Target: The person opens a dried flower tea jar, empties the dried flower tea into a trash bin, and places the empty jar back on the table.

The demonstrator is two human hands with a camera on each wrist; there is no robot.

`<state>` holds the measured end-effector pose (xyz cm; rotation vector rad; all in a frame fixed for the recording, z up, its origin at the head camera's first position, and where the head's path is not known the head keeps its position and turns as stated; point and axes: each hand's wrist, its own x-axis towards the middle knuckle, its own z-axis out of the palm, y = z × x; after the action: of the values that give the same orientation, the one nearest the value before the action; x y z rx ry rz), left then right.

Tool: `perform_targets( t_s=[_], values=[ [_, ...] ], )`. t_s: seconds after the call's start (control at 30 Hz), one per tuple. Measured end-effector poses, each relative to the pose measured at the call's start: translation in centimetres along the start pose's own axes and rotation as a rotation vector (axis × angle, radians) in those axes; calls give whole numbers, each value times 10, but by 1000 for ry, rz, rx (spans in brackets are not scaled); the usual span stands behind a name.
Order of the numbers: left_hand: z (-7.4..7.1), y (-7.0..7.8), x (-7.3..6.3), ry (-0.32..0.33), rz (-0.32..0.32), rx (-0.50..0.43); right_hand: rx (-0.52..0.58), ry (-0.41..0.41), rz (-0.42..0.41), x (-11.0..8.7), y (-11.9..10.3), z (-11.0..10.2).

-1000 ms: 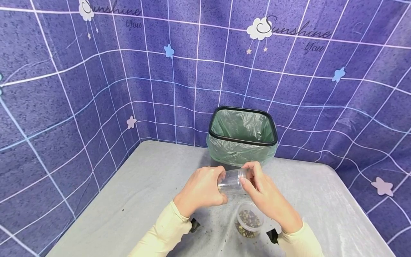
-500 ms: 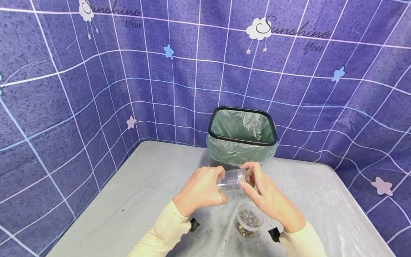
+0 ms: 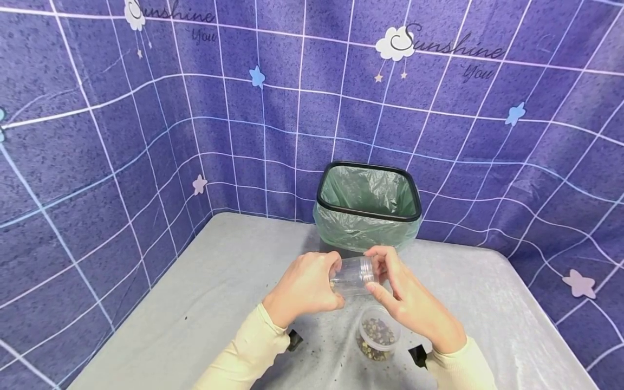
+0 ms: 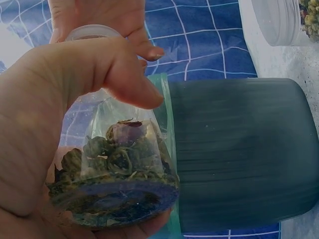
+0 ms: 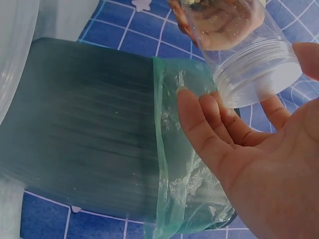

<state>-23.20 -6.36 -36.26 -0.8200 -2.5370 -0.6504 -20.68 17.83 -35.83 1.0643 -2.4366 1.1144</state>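
My left hand (image 3: 304,284) grips a clear plastic jar (image 3: 352,275) around its base end and holds it on its side above the table. Dried greenish flower buds (image 4: 122,154) lie at the base end, as the left wrist view shows. At the other end is a translucent screw lid (image 5: 279,82). My right hand (image 3: 414,303) holds this lid loosely, with the thumb at its edge and some fingers behind it. Below the hands, a second clear jar (image 3: 377,344) stands upright on the table with dried buds inside.
Behind the hands stands a dark bin (image 4: 244,154) with a black rim (image 3: 369,215) and a green plastic liner (image 3: 365,230). Dark crumbs lie scattered on the grey table cover (image 3: 234,260). A purple-blue patterned curtain (image 3: 292,135) hangs behind and at the sides.
My right hand has turned slightly at the lid, its thumb sliding down toward the lid's lower edge. The left hand and the jar stay nearly still.
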Motion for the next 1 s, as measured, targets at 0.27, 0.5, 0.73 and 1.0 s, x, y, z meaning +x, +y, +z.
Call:
perform_targets(
  t_s=[0.27,0.5,0.73,1.0],
  values=[
    [0,0,1,-7,-9,3,0,-4,-22,-1,-1,-1],
    [0,0,1,-9,-13,2,-9,-3,-49,-1,-2,-1],
    [-1,0,1,-18,-16,-7,-33,0,-54,-2,-8,-1],
    [0,-1,1,-16,-11,-6,-36,-23,-49,-2,-8,-2]
  ],
)
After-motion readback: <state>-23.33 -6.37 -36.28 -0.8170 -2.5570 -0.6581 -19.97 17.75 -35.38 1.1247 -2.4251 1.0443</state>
